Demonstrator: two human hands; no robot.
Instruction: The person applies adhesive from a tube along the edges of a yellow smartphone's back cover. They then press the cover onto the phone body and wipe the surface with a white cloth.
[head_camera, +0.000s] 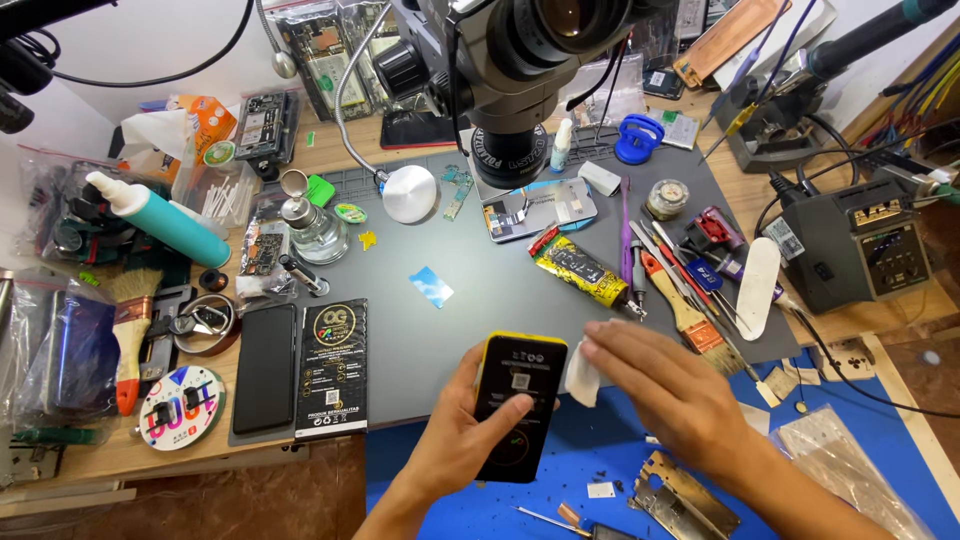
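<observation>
- At the near edge of the bench (450, 330), over the seam between grey mat (500, 290) and blue mat (600, 440): a black phone (518, 405) with a yellow rim, held upright-ish and tilted slightly, screen facing up.
- Gripped by the left hand (455, 440) from below and the left side; thumb laid across the dark screen, other fingers hidden behind the phone's back, so clamped on the phone.
- Just right of the phone's upper edge: a small white cloth (582, 375), touching or nearly touching the yellow rim.
- Pinned under the right hand (665, 385); fingers (625, 340) stretched flat and close together, pressing down on the cloth, fingertips just beside the phone's top right corner.
- Left of the hands, on the grey mat: a second black phone (264, 367) lying flat, and beside it a black printed packet (333, 365).
- Beyond the phone, well apart: a yellow-and-black glue tube (580, 268), a small brush (685, 310), and a silver phone frame (540, 210) under the microscope (510, 60).
- Near the right wrist, on the blue mat: a bare metal plate (685, 500).
</observation>
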